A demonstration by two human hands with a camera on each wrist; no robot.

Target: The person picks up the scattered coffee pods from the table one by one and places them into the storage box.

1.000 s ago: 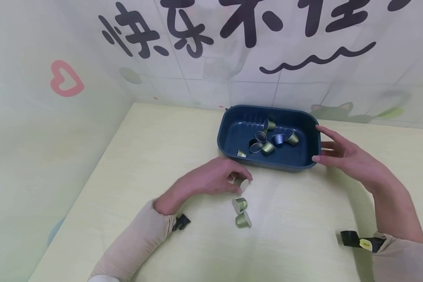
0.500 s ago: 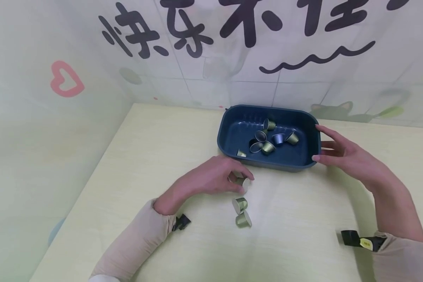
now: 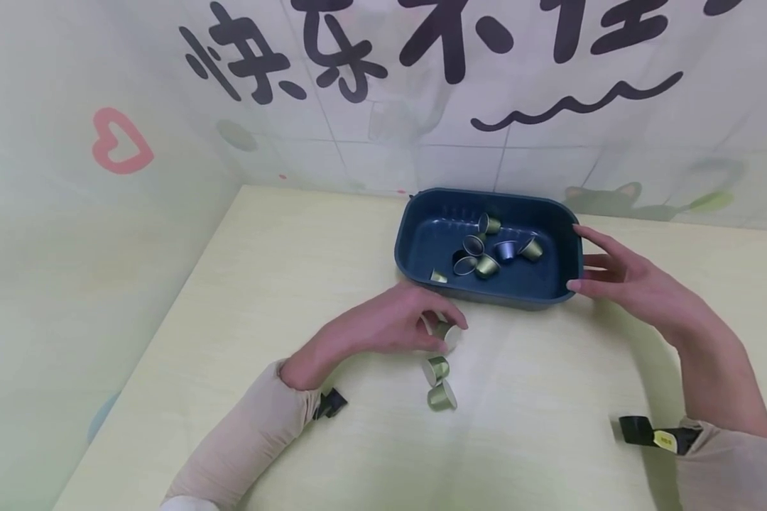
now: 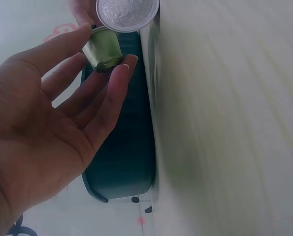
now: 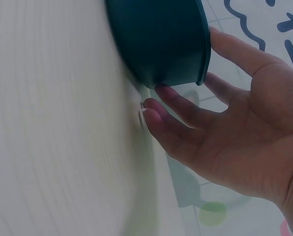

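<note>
My left hand (image 3: 399,319) pinches a green coffee capsule (image 4: 104,46) between thumb and fingertips, just in front of the navy bin. In the head view the capsule's pale lid (image 3: 452,338) faces right. Two more green capsules lie close together below that hand, an upper one (image 3: 436,370) and a lower one (image 3: 442,397). My right hand (image 3: 635,280) touches the right end of the bin (image 3: 505,297) with spread fingers, thumb and index fingertip at the rim. Inside the bin lie several green capsules (image 3: 487,267) and a blue one (image 3: 506,250).
The bin stands on a pale wooden table (image 3: 537,404), close to the back wall (image 3: 358,163) with its dark lettering. Another wall (image 3: 51,248) with a pink heart runs along the left. Black wrist straps (image 3: 658,436) show at the sleeves.
My left hand has shifted slightly right with the capsule, whose lid has turned a little. The right hand, the bin and the two loose capsules stay in place.
</note>
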